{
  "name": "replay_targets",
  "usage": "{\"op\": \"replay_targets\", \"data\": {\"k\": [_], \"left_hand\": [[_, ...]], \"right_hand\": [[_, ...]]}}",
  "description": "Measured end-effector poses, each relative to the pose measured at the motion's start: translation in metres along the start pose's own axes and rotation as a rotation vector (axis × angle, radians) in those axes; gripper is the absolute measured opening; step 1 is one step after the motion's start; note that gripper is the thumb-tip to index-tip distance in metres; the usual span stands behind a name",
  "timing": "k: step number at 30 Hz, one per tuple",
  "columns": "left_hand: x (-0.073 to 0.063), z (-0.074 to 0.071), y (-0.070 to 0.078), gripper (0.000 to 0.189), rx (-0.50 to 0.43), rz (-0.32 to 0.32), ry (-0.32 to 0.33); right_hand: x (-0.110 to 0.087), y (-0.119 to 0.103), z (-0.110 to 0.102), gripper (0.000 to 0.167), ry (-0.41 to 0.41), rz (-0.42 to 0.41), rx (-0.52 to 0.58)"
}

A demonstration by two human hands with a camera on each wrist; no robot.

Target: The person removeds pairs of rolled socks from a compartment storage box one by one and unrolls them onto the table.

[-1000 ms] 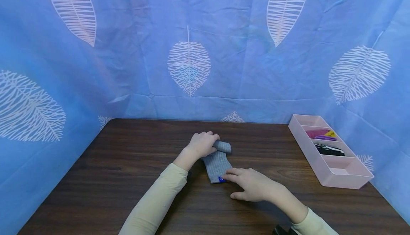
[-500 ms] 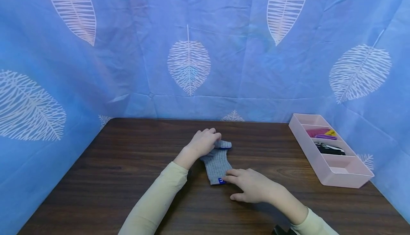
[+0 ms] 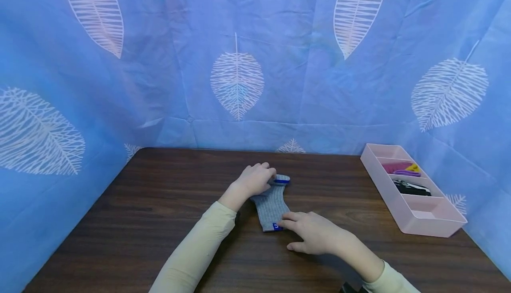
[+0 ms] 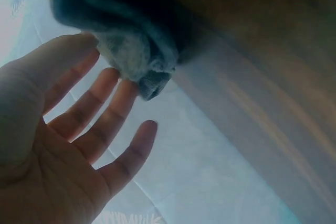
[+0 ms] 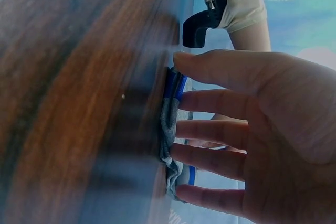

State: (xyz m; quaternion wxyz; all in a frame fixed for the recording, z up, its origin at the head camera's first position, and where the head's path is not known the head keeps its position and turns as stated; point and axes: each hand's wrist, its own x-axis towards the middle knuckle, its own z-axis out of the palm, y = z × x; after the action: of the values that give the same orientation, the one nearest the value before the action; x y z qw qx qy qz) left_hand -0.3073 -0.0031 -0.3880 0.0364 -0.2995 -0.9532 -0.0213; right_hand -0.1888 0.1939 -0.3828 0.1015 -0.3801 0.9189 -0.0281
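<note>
A grey ribbed sock lies on the table between both hands, a small blue label at its near end and a blue strip at its folded far end. My left hand pinches the far end; in the left wrist view the thumb and fingertips meet the bunched grey cloth. At the near end, by the label, my right hand rests its extended fingertips on the sock. Seen low from the right wrist, the grey cloth shows stacked layers with blue bands beside the spread fingers.
A pale pink divided box stands at the table's right edge. One compartment holds magenta, purple and yellow cloth, another black-and-white cloth. The dark wooden table meets a blue leaf-patterned curtain behind.
The sock's rolled far end has turned over and flattened under my left hand, bringing a blue strip into view. My right hand has stayed almost still at the near end.
</note>
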Motion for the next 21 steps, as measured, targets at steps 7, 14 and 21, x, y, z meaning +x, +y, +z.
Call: {"op": "replay_targets", "data": {"k": [7, 14, 21], "left_hand": [[0.010, 0.005, -0.003, 0.041, 0.044, -0.024, -0.038], [0.034, 0.010, -0.003, 0.044, 0.230, 0.048, -0.010], [0.051, 0.014, -0.018, 0.042, 0.389, 0.190, 0.072]], "right_hand": [[-0.001, -0.001, 0.001, 0.055, 0.019, -0.004, -0.001], [-0.003, 0.001, 0.003, 0.054, 0.034, 0.003, -0.006], [0.001, -0.001, 0.004, 0.053, 0.035, -0.009, -0.032]]}}
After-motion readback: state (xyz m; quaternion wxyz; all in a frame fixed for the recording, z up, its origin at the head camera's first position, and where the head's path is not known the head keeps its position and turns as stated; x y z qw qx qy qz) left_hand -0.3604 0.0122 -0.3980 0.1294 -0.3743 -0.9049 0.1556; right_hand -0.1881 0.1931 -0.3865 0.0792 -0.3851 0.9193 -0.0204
